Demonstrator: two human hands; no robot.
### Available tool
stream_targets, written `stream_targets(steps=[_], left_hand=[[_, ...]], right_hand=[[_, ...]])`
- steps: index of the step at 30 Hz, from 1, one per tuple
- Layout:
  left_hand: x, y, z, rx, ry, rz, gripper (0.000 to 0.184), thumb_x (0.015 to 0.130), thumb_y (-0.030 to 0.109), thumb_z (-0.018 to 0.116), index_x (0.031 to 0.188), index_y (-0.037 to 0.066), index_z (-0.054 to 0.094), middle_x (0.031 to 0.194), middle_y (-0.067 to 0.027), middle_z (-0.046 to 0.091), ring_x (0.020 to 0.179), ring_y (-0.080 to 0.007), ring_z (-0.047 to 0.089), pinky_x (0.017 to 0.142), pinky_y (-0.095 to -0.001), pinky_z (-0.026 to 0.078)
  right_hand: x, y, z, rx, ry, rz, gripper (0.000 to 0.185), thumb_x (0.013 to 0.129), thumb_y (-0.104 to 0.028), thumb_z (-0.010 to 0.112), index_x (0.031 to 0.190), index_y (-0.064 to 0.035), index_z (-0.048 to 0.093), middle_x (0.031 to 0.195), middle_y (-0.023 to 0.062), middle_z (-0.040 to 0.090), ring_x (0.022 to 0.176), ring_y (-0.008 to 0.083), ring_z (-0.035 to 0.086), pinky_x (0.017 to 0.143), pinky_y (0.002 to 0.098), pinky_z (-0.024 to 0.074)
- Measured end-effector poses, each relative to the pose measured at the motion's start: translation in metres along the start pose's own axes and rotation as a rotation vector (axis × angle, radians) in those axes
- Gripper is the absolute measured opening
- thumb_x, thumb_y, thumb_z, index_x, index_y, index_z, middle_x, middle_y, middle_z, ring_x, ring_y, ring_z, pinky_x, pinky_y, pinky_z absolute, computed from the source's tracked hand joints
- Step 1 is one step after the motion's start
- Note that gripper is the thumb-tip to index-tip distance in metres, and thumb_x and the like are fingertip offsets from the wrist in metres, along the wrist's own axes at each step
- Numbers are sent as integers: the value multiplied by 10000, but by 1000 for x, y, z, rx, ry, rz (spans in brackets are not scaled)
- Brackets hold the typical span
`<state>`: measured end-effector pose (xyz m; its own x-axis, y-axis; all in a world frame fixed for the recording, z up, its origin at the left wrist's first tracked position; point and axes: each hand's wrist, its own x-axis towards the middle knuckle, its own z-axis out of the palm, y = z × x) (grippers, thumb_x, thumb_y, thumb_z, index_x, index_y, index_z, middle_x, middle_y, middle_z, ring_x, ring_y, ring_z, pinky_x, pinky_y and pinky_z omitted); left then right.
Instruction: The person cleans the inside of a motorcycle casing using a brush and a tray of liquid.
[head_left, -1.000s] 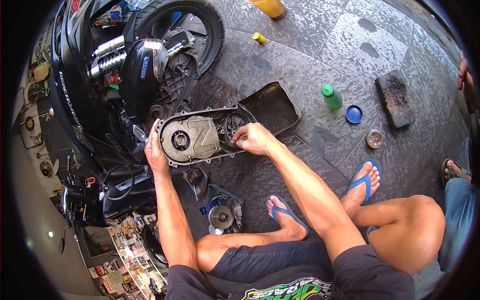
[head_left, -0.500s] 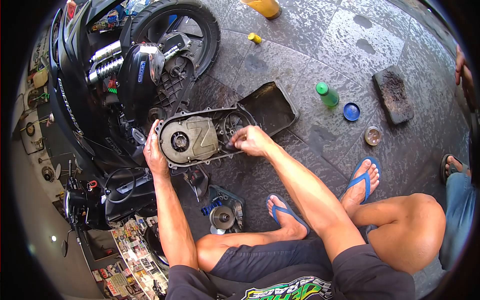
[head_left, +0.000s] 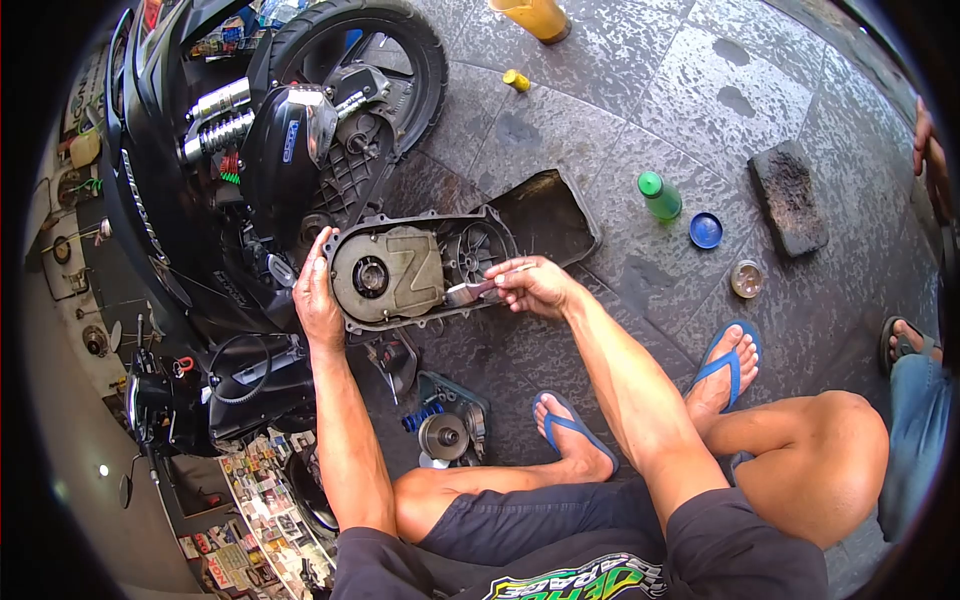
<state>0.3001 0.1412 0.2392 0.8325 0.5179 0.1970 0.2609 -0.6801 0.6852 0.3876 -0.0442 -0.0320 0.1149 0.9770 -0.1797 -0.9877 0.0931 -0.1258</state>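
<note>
My left hand point(head_left: 318, 300) grips the left end of a scooter crankcase cover point(head_left: 415, 262), its inner side facing up. In my right hand point(head_left: 540, 287) is a paintbrush point(head_left: 480, 289), its bristles against the lower inside of the cover, beside the finned round part. My right fingers are closed around the brush handle. Under the cover's right end lies a dark rectangular pan point(head_left: 552, 215), partly hidden by the cover.
A black scooter point(head_left: 150, 200) with its rear wheel point(head_left: 425, 90) stands at left. On the floor are a green bottle point(head_left: 660, 196), blue lid point(head_left: 705, 231), small jar point(head_left: 746, 279), dark block point(head_left: 788, 198), yellow jug point(head_left: 535, 18) and metal parts point(head_left: 445, 435). Another person's hand point(head_left: 928, 140) shows at right.
My right hand has moved slightly right and down, and the brush now shows clearly. The cover and my left hand have shifted a little to the right.
</note>
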Motion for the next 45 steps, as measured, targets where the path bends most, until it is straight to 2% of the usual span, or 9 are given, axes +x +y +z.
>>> stream_targets(steps=[7, 12, 16, 20, 33, 36, 39, 43, 45], left_hand=[[-1, 2, 0, 85, -9, 37, 432, 1045, 205, 425, 1357, -49, 582, 1315, -164, 643, 1242, -225, 579, 1099, -352, 397], [-2, 4, 2, 43, -1, 27, 423, 1043, 198, 436, 1351, -49, 587, 1313, -164, 643, 1252, -231, 574, 1107, -355, 388], [1, 7, 4, 46, -21, 36, 427, 1041, 208, 443, 1347, -51, 589, 1313, -165, 643, 1263, -236, 567, 1111, -358, 384], [2, 8, 5, 76, -21, 52, 427, 1032, 211, 455, 1340, -49, 596, 1314, -166, 645, 1272, -245, 564, 1121, -368, 373], [4, 10, 8, 64, -17, 49, 414, 1031, 200, 453, 1314, -58, 611, 1303, -165, 651, 1257, -248, 577, 1109, -368, 387], [4, 9, 3, 113, -59, 71, 453, 1037, 222, 459, 1375, -65, 556, 1336, -166, 619, 1233, -219, 575, 1098, -339, 393], [3, 12, 8, 60, -13, 44, 400, 1025, 186, 474, 1318, -47, 614, 1298, -165, 653, 1234, -244, 592, 1096, -358, 396], [4, 15, 11, 34, -18, 45, 394, 1026, 192, 485, 1314, -40, 620, 1298, -161, 653, 1234, -233, 589, 1092, -353, 397], [7, 14, 10, 60, -27, 54, 411, 1032, 198, 472, 1335, -50, 598, 1303, -158, 647, 1219, -220, 591, 1083, -342, 408]], right_hand=[[9, -31, 20, -801, 141, -152, 246, 840, -143, 700, 1060, -42, 747, 764, 38, 678, 562, 83, 573, 529, 260, 516], [-1, -30, 28, -721, -16, -108, 246, 830, -128, 715, 1056, -39, 752, 811, 36, 707, 604, 89, 601, 560, 256, 524], [2, -34, 34, -661, 73, -226, 244, 855, -140, 723, 1073, -32, 745, 818, 36, 708, 616, 91, 604, 585, 264, 537], [-3, -36, 24, -763, 81, -34, 211, 876, -155, 711, 1037, -22, 737, 848, 40, 704, 642, 97, 616, 557, 264, 545], [-8, -25, -7, -795, 187, 21, 216, 808, -102, 717, 1015, -45, 748, 859, 28, 709, 686, 87, 617, 579, 269, 562], [-8, -37, -15, -1313, 426, -168, 284, 793, -99, 670, 1061, -92, 762, 980, 150, 750, 865, 300, 733, 798, 392, 591], [-12, -42, -11, -1537, 764, -234, 303, 814, -98, 592, 1051, -140, 777, 1074, 180, 733, 1020, 355, 702, 924, 435, 547], [-14, -52, -8, -1585, 677, -100, 273, 804, -78, 653, 1045, -125, 773, 1034, 161, 745, 940, 318, 722, 832, 428, 576], [-17, -55, -5, -924, 388, -49, 229, 794, -90, 718, 1017, -93, 772, 939, 97, 753, 777, 183, 695, 668, 361, 581]])
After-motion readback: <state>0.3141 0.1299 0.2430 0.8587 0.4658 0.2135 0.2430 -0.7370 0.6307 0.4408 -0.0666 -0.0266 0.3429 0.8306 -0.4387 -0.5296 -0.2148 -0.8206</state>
